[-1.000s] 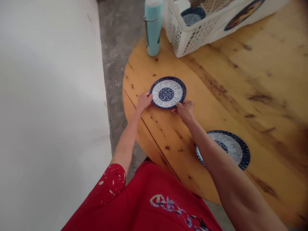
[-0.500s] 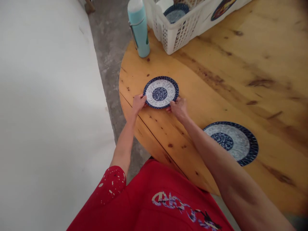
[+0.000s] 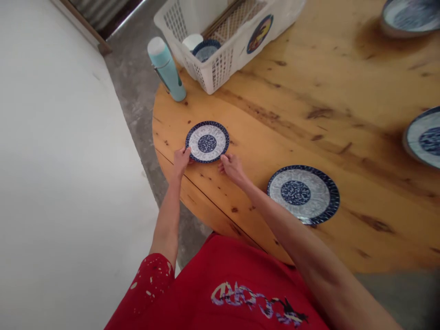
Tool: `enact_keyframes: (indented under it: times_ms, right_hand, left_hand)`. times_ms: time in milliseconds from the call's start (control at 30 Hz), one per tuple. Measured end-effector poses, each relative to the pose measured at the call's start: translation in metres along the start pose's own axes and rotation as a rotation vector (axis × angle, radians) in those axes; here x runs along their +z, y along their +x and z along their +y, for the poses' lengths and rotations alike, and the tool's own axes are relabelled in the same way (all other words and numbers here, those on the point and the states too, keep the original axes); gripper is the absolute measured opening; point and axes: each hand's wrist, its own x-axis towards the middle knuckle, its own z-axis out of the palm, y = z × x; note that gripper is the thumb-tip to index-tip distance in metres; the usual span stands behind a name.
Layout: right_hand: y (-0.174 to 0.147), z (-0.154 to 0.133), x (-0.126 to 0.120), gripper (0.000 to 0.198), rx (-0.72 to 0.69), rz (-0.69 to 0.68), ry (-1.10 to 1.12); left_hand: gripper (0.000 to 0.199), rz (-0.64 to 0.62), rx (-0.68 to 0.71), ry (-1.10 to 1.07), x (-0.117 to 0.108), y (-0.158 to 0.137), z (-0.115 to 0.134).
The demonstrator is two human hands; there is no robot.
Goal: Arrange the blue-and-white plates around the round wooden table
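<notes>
surface (image 3: 309,105): round wooden top w/ a seam near the front edge; carries everything below.
basket (image 3: 220,64): white slotted plastic, far left of surface, long side angled; holds a small bowl (image 3: 205,49) and a white cup, kept upright by the walls.
big plate (image 3: 303,194): blue-and-white, flat on surface, right of the small one, well apart from it; partly behind the right forearm.
two more dishes: one at right edge (image 3: 424,137), one at far top right (image 3: 409,16), both cut by the frame.
flask (image 3: 167,68): pale teal, stands just beside the basket's near corner, close to the surface edge.
small plate (image 3: 207,142): same pattern, flat on surface near the left front edge, face up, looks seated level.
left hand (image 3: 181,158): fingers curled onto the plate's near-left rim, light pinch.
right hand (image 3: 232,166): fingertips at the near-right rim, loosely curled; cannot tell if gripping or only touching. one hand per side suits steadying the plate by its rim.
</notes>
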Motion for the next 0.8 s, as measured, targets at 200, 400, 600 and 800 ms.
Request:
enact_keyframes:
  times_ms: [200, 400, 600, 800]
  right_hand:
    - [-0.087, 0.008, -0.038, 0.035, -0.024, -0.039, -0.012]
    - [-0.185, 0.044, -0.078, 0.049, 0.169, 0.016, 0.006]
    - [-0.227, 0.085, -0.097, 0.055, 0.389, 0.121, 0.104]
    - [-0.228, 0.098, -0.122, 0.058, 0.375, 0.327, 0.172]
  left_hand:
    - [0.036, 0.012, -0.039, -0.086, 0.005, -0.031, -0.003]
    - [0.031, 0.078, -0.033, -0.176, 0.002, -0.069, -0.022]
    - [0.025, 0.144, -0.054, -0.221, 0.002, -0.082, -0.034]
    - [0.031, 0.106, -0.072, -0.184, 0.017, -0.055, -0.015]
